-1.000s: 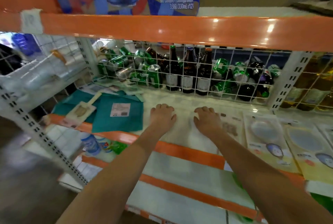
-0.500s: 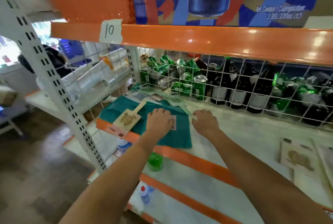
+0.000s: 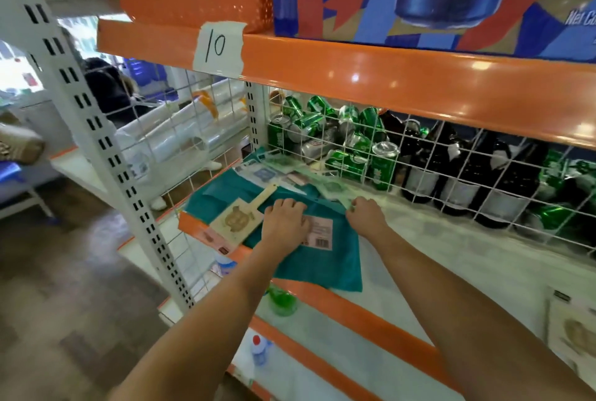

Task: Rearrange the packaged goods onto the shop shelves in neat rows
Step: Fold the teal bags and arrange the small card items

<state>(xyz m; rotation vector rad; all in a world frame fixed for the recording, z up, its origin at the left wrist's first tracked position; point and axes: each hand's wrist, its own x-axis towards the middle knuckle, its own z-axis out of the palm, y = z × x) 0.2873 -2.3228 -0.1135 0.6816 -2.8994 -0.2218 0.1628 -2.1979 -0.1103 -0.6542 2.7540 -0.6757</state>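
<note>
A teal fabric packet [image 3: 322, 258] with a white barcode label [image 3: 319, 232] lies at the left end of a shop shelf [image 3: 435, 249], its near corner hanging over the orange front edge. The person's left hand [image 3: 285, 221] rests on top of the packet with its fingers curled down onto the cloth beside the label; whether it is gripping or only pressing cannot be told. The right hand [image 3: 366, 215] sits at the packet's far right edge, fingers bent, apparently pinching a thin clear-wrapped packet [image 3: 335, 189] there. A carded wooden paddle [image 3: 240, 218] lies slantwise across the teal packet's left side, and more flat packets [image 3: 267, 173] are fanned loosely behind it against the wire mesh [image 3: 419, 155], beyond which green cans [image 3: 348, 155] and dark bottles [image 3: 458, 174] are heaped. Judging by the overlap and crooked angles, this corner is not yet sorted: nothing here stands in a row, much of the shelf to the right is bare, and only a few flat carded packs [image 3: 574, 336] show at the frame's lower right. Most of the arranging appears still to come.
</note>
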